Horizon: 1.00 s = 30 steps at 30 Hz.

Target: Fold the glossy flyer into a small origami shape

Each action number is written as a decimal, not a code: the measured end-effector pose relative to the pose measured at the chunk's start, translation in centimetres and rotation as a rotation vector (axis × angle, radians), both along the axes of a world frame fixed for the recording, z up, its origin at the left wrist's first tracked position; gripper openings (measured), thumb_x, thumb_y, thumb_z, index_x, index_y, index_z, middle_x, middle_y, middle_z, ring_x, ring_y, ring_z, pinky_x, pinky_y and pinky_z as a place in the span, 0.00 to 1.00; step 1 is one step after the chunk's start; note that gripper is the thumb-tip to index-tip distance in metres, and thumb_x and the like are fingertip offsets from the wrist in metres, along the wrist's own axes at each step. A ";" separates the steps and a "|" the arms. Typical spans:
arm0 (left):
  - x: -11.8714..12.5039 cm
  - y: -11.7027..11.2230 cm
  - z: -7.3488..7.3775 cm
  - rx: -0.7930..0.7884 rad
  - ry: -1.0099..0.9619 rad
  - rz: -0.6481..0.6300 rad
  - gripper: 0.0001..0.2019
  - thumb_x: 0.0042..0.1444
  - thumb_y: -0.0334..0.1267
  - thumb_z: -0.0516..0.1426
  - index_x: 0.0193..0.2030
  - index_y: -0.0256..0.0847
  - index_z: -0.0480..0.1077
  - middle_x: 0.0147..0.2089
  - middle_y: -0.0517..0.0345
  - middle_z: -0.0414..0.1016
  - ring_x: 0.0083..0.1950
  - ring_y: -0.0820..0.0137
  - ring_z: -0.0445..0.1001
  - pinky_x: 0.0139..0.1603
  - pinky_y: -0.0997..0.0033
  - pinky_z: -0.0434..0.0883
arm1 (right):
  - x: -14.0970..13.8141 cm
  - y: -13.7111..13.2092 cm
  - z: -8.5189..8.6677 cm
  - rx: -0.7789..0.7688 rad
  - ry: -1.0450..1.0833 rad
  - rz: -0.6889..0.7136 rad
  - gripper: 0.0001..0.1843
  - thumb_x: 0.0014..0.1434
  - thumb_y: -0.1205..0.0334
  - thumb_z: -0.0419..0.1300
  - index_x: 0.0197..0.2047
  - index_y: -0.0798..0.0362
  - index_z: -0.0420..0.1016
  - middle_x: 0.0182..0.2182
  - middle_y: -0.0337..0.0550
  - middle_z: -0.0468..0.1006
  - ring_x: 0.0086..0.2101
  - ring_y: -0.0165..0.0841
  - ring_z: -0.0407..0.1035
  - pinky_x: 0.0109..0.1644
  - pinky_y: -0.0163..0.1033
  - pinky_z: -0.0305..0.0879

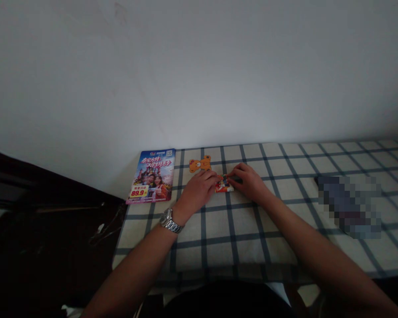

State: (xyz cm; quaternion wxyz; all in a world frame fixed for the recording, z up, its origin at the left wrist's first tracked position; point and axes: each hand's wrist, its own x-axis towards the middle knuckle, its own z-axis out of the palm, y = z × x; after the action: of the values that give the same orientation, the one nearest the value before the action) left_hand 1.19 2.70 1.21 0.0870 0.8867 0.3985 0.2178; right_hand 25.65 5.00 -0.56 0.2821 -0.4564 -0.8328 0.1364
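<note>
Between my hands, a small printed picture piece (pixel 224 183), red, yellow, white and dark, lies on the checked cloth. My left hand (pixel 201 191), with a metal watch on its wrist, has its fingers closed on the piece's left side. From the right, my right hand (pixel 248 181) pinches the upper right edge with thumb and fingertips. Just beyond my left fingers rests a flat orange bear-shaped cutout (pixel 200 164). The picture is too small to make out, and my fingertips partly cover it.
A white cloth with dark check lines (pixel 219 238) covers the table, whose far side meets a pale wall (pixel 219 75). A glossy flyer (pixel 153 176) lies at the left edge. To the right is a dark, pixelated object (pixel 346 207). Dark floor shows at left.
</note>
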 end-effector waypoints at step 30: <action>0.3 -0.4 -0.7 -0.012 0.020 0.032 0.17 0.66 0.37 0.61 0.60 0.44 0.70 0.60 0.51 0.71 0.60 0.57 0.70 0.66 0.50 0.68 | 0.0 0.1 -0.2 -0.007 0.000 -0.002 0.05 0.65 0.64 0.67 0.44 0.49 0.81 0.42 0.47 0.76 0.45 0.42 0.73 0.51 0.49 0.70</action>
State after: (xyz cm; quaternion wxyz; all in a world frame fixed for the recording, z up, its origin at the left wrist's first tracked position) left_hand 1.48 2.32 0.50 0.0851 0.8818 0.4146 0.2080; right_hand 25.68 5.10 -0.77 0.2804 -0.4583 -0.8318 0.1391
